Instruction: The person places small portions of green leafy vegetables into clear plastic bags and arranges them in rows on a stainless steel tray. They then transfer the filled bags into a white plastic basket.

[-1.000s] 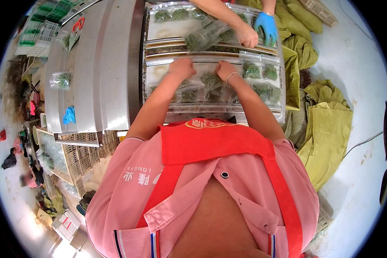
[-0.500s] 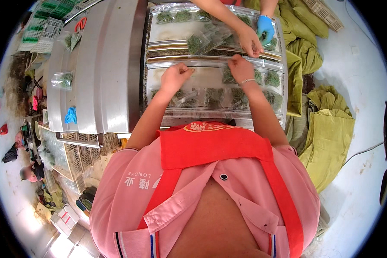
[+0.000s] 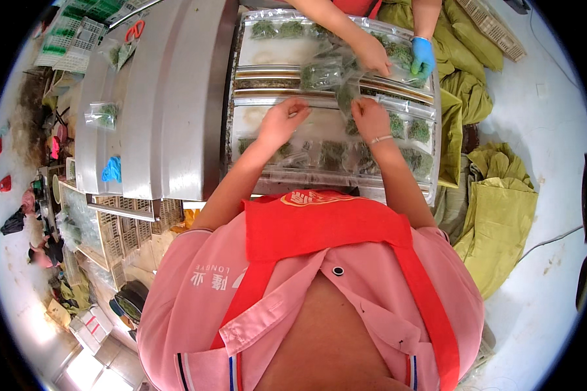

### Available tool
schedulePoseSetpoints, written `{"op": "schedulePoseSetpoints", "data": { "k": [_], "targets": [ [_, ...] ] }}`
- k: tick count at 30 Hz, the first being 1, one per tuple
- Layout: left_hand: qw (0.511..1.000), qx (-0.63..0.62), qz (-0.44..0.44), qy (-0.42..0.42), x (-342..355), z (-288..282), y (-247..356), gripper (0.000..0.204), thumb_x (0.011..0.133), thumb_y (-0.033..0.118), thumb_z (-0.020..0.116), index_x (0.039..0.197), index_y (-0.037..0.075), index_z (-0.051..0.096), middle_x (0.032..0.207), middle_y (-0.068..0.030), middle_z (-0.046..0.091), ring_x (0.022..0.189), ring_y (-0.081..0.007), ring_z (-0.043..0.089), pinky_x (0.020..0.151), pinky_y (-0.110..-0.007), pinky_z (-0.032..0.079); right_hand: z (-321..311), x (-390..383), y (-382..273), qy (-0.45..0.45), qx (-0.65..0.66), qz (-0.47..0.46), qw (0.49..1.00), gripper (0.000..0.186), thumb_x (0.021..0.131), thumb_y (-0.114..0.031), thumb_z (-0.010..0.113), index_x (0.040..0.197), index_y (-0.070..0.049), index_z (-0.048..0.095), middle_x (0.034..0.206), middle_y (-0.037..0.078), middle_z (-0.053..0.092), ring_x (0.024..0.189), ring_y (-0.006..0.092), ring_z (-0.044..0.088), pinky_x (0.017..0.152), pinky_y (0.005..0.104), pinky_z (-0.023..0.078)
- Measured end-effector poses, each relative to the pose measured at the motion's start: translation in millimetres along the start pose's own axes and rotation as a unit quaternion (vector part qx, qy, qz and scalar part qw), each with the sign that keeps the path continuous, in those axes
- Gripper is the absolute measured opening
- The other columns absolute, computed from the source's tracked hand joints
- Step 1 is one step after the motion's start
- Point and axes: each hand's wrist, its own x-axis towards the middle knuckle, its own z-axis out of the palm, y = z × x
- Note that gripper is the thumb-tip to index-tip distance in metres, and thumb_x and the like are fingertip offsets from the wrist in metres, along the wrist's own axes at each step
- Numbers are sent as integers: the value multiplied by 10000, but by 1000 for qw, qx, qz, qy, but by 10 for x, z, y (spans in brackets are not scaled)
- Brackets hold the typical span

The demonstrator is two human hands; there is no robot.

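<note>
My right hand (image 3: 372,121) is closed with its fingertips at a clear plastic bag of green plant matter (image 3: 347,96), which tilts up toward the far row and is slightly blurred. My left hand (image 3: 284,121) hovers over the white near belt (image 3: 251,120) with fingers pinched together; whatever is between them is too small to see. Beneath and between my wrists lie several flat clear bags (image 3: 334,156) of the same green stuff in a row. Farther off, more filled bags (image 3: 321,75) lie piled across the metal divider.
Across the machine, another person's bare hand (image 3: 374,56) and blue-gloved hand (image 3: 422,60) work among bags. A steel cover (image 3: 176,98) rises at left, with red-handled scissors (image 3: 135,30), a blue glove (image 3: 111,170) and a bag (image 3: 102,116) beside it. Yellow-green sacks (image 3: 499,215) stand at right.
My right hand has come to a bag that now slants between it and the pile. My left hand has shifted slightly. The other person's hands have moved apart.
</note>
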Motion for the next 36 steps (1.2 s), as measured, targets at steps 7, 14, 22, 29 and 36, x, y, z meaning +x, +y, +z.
{"op": "schedulePoseSetpoints", "data": {
  "k": [7,14,22,29,36],
  "targets": [
    [996,70,26,-49,89,163,246,385,823,153,632,1178,40,532,1048,-77,632,960,-126,587,772,-259,467,-205,-372,-22,32,49,-134,989,102,815,-186,569,831,-94,608,899,78,620,730,300,603,599,389,495],
    [990,54,-3,-127,-46,-13,373,272,802,152,646,1054,53,619,974,-36,662,738,-86,569,670,-238,456,-244,-598,-120,-12,46,-186,981,125,817,-194,573,896,-101,600,957,51,615,731,272,611,581,368,499],
    [995,-46,-23,-84,-193,-148,141,185,787,160,653,912,25,641,837,-25,674,698,-97,596,649,-240,461,27,-470,-147,-164,367,185,897,195,820,-195,571,959,-59,595,742,130,622,637,249,607,586,306,472],
    [970,203,-95,-96,-30,-257,-115,260,719,198,690,864,3,596,699,-78,654,646,-118,605,608,-265,457,916,-241,182,-77,164,58,982,186,722,-219,644,756,-37,625,758,135,631,709,319,605,667,361,483],
    [885,401,-181,-152,71,-720,-205,389,634,297,688,925,53,602,879,-146,647,847,-275,625,739,-355,472,1500,170,92,-332,154,-47,930,111,718,-110,573,661,-17,589,645,124,595,489,245,542,466,333,422]
  ]
}}
